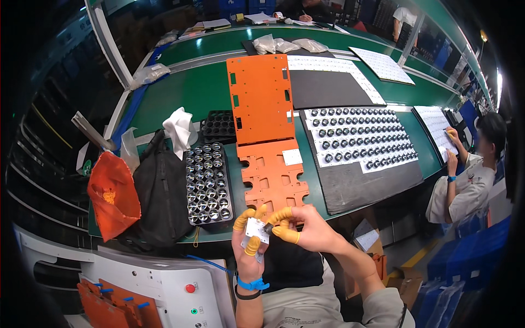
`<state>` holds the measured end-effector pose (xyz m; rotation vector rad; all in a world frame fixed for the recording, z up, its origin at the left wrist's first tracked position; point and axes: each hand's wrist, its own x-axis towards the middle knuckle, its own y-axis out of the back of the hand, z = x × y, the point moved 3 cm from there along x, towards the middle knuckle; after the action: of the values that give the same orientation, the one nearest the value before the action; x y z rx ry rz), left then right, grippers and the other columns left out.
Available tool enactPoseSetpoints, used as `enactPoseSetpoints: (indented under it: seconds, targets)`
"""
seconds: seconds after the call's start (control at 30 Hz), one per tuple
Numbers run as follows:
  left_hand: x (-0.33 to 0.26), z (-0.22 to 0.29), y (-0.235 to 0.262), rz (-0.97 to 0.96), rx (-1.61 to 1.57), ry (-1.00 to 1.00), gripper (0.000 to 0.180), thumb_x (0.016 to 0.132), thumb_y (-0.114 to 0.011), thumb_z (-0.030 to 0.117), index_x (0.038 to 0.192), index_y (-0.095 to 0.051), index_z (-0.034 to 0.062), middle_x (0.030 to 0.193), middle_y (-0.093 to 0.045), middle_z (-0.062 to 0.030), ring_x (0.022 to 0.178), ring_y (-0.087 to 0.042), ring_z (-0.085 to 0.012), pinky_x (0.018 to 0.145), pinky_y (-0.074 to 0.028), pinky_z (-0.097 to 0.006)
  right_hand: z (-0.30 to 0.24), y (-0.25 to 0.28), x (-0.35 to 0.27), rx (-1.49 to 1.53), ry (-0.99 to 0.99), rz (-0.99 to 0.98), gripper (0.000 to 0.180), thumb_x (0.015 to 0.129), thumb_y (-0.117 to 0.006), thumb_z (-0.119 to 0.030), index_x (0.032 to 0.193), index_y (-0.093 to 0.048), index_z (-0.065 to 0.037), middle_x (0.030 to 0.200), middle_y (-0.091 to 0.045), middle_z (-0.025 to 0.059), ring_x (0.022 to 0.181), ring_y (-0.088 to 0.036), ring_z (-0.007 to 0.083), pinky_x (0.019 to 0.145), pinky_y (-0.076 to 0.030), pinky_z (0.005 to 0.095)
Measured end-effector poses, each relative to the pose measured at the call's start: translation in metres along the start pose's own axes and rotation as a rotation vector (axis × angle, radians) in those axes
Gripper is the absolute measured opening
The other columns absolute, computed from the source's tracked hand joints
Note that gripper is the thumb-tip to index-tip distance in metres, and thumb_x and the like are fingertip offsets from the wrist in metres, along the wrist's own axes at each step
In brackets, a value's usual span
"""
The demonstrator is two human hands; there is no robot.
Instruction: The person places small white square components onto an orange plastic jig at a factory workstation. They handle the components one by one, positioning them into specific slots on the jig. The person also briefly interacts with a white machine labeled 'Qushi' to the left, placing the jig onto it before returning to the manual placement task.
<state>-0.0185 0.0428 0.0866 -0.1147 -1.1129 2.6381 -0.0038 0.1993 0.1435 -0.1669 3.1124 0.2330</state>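
Observation:
Yellow finger cots cover several fingertips of both hands. My left hand [249, 259], with a blue band at the wrist, grips a small white square plate [256, 232] with holes in it. My right hand [314, 230] pinches a small black part [268, 228] against the plate's right edge; fingers partly hide it. Just beyond my hands lies an orange fixture [260, 175] with cutouts, its orange lid [261, 98] folded open away from me. Another white square plate [292, 157] rests on the fixture. Left of it stands a black tray [229, 188] of shiny round lenses.
To the right, a dark foam board [372, 188] carries white panels [363, 136] with rows of black round parts. A black bag [161, 191], an orange bag [112, 194] and a white cloth [179, 128] sit left. A white machine [169, 290] stands near left. A co-worker [465, 180] handles panels at right.

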Motion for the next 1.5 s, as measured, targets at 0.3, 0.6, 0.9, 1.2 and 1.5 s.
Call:
enactPoseSetpoints:
  seconds: [0.3,0.6,0.9,1.2,1.5]
  targets:
    - [-0.005,0.006,-0.001,-0.117,0.317,-0.151,0.068,0.082,-0.084,0.013,0.137,-0.047,0.0018,0.143,-0.054,-0.0210,0.123,-0.058,-0.0180,0.098,-0.050,-0.029,-0.015,0.003,-0.005,-0.221,-0.100,-0.019,0.025,0.089,-0.074,-0.019,0.101,-0.073,0.002,0.064,-0.062,0.0050,0.056,-0.051,0.0076,0.053,-0.042,0.0255]
    - [-0.010,0.006,-0.003,-0.106,0.244,-0.176,0.065,0.082,-0.084,0.014,0.134,-0.047,0.0029,0.145,-0.052,-0.0225,0.111,-0.062,-0.0160,0.094,-0.051,-0.028,-0.021,0.000,-0.012,-0.264,0.146,0.137,0.024,0.084,-0.079,-0.016,0.100,-0.073,0.000,0.065,-0.063,0.0091,0.050,-0.053,0.0131,0.050,-0.042,0.0282]
    - [-0.007,-0.004,-0.013,-0.022,-0.158,-0.005,0.055,0.096,-0.067,0.037,0.137,-0.046,0.0067,0.147,-0.051,-0.0186,0.064,-0.047,-0.0033,0.055,-0.041,-0.017,-0.017,-0.007,-0.026,-0.550,0.538,0.140,0.051,0.075,-0.081,-0.009,0.124,-0.068,-0.004,0.061,-0.055,0.0044,0.049,-0.053,0.0187,0.047,-0.044,0.0302]
    - [-0.010,-0.034,-0.035,-0.059,-0.105,0.212,0.057,0.104,-0.054,0.035,0.148,-0.041,0.0025,0.119,-0.064,-0.0105,0.059,-0.040,-0.0044,0.052,-0.033,-0.020,0.000,0.033,-0.012,-0.789,0.666,0.587,0.032,0.076,-0.085,-0.018,0.103,-0.072,-0.005,0.065,-0.062,0.0053,0.053,-0.059,0.0202,0.049,-0.047,0.0326]
    - [-0.002,-0.024,-0.028,-0.073,-0.140,0.249,0.048,0.104,-0.050,0.023,0.146,-0.044,0.0014,0.140,-0.057,-0.0238,0.058,-0.039,-0.0038,0.051,-0.031,-0.019,0.069,0.110,0.047,-0.547,-0.142,0.367,0.039,0.092,-0.073,-0.031,0.074,-0.069,0.004,0.052,-0.055,0.0111,0.047,-0.048,0.0170,0.049,-0.041,0.0358]
